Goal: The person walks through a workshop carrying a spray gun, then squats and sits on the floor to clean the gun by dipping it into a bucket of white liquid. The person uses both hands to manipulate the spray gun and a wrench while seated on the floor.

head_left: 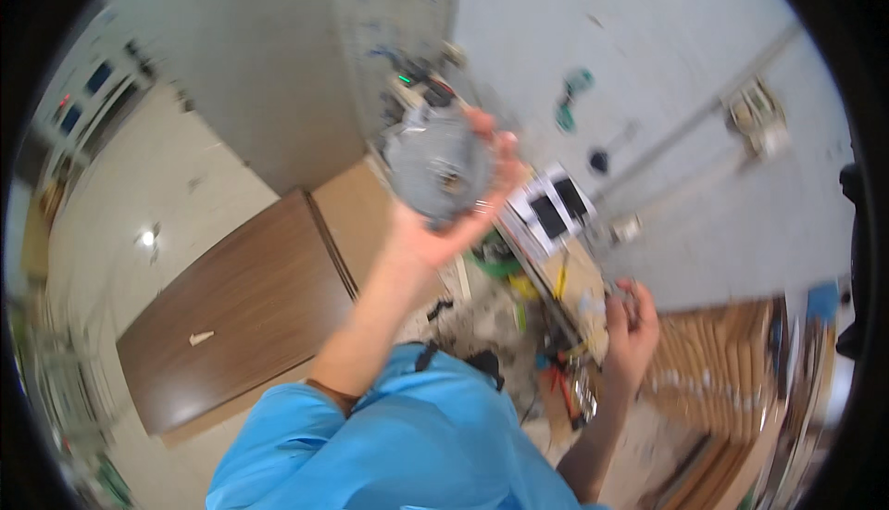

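Observation:
My left hand [437,243] is raised in front of me, its fingers curled round the edge of a grey, round, disc-shaped object [433,163]. A small brownish spot shows off the middle of its face; blur hides what kind of thing it is. Lower and to the right, my right hand [632,332] is closed with bent fingers beside the near end of a narrow bench [582,274]. Something small and greyish seems to be at its fingertips, too smeared to name.
Two dark rectangles lie on white sheets [535,197] along the bench. A large brown wooden panel [241,306] lies at the left. Stacked flattened cardboard [713,371] stands at the right. Assorted tools and scraps [569,390] lie below the bench. A pale wall [648,65] rises behind.

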A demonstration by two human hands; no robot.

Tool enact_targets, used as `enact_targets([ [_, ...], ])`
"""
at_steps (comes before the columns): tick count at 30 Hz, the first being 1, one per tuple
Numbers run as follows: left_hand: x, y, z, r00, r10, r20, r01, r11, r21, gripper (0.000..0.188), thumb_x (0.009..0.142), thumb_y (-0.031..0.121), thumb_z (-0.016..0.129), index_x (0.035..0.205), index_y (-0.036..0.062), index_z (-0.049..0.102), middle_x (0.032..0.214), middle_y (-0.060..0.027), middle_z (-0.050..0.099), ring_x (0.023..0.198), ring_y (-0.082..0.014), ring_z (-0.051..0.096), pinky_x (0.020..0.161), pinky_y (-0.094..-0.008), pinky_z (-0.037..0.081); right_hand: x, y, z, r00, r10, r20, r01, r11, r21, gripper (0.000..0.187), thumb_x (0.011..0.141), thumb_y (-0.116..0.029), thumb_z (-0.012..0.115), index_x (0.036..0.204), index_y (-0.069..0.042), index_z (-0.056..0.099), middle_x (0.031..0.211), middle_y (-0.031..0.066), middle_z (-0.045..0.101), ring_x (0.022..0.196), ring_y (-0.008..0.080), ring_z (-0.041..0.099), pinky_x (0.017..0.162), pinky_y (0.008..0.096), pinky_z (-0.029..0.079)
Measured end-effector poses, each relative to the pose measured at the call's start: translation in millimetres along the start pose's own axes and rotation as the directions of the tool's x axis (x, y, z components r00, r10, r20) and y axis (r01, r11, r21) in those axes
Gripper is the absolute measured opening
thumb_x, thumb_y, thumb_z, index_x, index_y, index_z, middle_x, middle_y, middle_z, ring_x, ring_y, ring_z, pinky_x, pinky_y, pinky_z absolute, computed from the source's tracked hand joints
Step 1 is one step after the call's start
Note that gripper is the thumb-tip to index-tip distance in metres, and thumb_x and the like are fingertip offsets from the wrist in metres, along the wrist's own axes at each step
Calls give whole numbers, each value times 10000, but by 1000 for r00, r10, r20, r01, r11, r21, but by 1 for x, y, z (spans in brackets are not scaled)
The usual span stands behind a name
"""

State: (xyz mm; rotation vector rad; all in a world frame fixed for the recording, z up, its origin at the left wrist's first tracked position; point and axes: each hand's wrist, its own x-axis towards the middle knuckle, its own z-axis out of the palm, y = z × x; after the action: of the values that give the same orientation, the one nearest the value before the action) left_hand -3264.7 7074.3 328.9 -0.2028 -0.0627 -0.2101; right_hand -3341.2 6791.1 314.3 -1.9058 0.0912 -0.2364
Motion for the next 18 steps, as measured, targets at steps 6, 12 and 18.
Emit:
enact_targets([
  [6,-63,87,-148,920,11,-392,128,936,328,431,1053,371,400,1298,90,616,1236,-138,648,1078,-335,635,762,-442,571,-30,96,-24,947,300,-118,-287,951,120,243,1014,-264,621,1014,-22,649,703,-58,506,618,21,439,547,200,345],
  [12,-117,91,-214,526,109,-843,149,965,217,464,1019,346,458,1303,7,599,1286,-188,629,1163,-370,614,893,-459,551,-77,175,-25,797,595,-104,-573,799,181,209,1002,-256,626,955,-55,653,676,-49,545,574,9,453,487,190,322],
  [18,-73,30,-211,723,-102,-683,402,867,296,406,1027,345,527,1274,34,610,1210,-160,659,1122,-338,631,886,-441,565,-75,170,-8,862,502,78,-508,853,123,254,936,-249,693,821,-33,624,682,-63,479,632,37,406,544,246,293],
])
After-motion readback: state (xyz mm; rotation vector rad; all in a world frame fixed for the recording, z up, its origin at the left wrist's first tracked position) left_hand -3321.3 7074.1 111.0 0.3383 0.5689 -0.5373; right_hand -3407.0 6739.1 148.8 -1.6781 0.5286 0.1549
